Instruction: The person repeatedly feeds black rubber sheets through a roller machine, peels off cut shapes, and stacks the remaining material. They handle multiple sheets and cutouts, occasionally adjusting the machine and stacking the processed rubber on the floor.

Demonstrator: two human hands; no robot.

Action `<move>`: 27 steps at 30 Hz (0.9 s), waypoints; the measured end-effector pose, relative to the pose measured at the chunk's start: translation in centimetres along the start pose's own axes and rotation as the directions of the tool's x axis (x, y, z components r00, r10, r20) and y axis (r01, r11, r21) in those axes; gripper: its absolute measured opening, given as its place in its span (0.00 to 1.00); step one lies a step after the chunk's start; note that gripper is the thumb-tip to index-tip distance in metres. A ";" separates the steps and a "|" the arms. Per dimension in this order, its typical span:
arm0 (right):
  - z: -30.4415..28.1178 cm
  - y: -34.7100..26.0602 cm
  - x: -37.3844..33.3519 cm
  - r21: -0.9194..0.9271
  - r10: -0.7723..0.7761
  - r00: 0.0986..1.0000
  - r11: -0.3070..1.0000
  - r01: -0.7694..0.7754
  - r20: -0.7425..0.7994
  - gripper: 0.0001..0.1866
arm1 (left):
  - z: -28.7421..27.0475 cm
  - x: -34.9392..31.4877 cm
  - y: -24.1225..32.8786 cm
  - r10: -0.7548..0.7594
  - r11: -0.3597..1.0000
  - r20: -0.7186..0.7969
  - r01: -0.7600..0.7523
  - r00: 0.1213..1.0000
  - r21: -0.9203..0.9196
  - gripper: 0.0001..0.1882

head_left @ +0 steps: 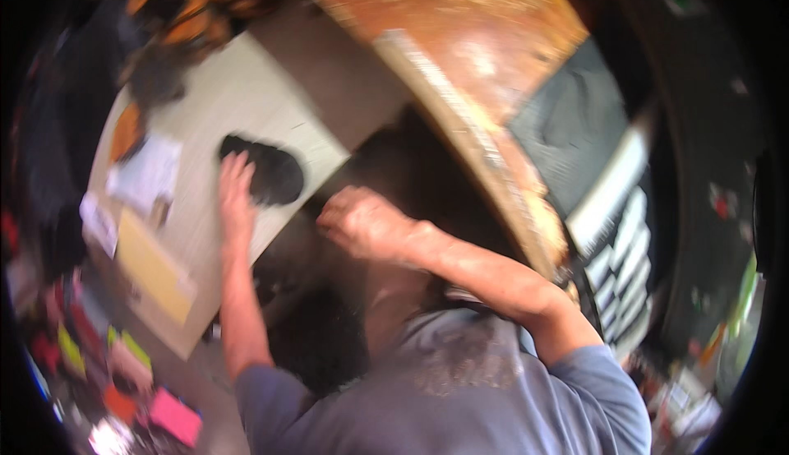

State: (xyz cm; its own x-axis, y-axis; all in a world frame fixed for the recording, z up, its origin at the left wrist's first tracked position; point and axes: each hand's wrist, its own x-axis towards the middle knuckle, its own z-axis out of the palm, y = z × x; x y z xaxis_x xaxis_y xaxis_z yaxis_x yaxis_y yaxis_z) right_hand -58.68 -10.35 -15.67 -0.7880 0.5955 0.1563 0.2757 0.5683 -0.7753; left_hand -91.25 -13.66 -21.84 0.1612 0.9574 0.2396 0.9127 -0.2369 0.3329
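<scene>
A black piece (275, 174), narrow at one end and rounded at the other, somewhat like a shoe sole, lies on the pale tabletop (246, 85). My left hand (237, 192) reaches onto the tabletop beside it, fingers stretched out and their tips at its left edge. My right hand (362, 221) is curled closed just off the table's near right corner, above a dark area. Anything inside its fingers is hidden. The picture is smeared by motion, so fine detail is lost.
White papers (148, 171) and a tan flat sheet (154, 267) are at the table's left side. An orange-brown wooden surface (485, 52) with a thick edge stands at the upper right, a dark grey sheet (571, 114) beside it. Colourful clutter (115, 364) fills the lower left.
</scene>
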 end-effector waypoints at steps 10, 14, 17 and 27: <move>-13.1 -6.9 -13.9 0.070 0.069 0.856 0.997 -0.038 -0.513 0.09 | -4.3 7.3 14.3 -0.212 0.855 -0.091 0.139 0.973 -0.500 0.17; -17.7 -7.9 -24.1 -0.161 0.125 0.585 0.897 -0.413 -0.802 0.10 | -2.4 13.6 30.5 -0.001 0.340 0.256 0.241 0.967 -0.909 0.14; -19.4 -8.2 -36.2 0.034 0.281 0.187 0.630 -0.776 -0.941 0.13 | 0.2 16.7 41.9 0.370 0.251 0.366 0.288 0.854 -0.924 0.19; -18.0 -9.8 -76.2 0.374 0.305 -0.438 -0.246 -0.894 -0.845 0.48 | 5.0 19.0 59.4 0.307 0.650 0.540 0.242 0.784 -0.720 0.38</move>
State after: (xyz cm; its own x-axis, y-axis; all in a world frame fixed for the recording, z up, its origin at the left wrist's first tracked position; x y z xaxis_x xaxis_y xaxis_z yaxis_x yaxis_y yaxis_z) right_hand 8.57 -51.07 -9.02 0.8948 0.3927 0.2123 0.4306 -0.8848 -0.1779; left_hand -32.11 -8.77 -2.04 0.6089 0.7670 -0.2026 0.3620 -0.0414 0.9312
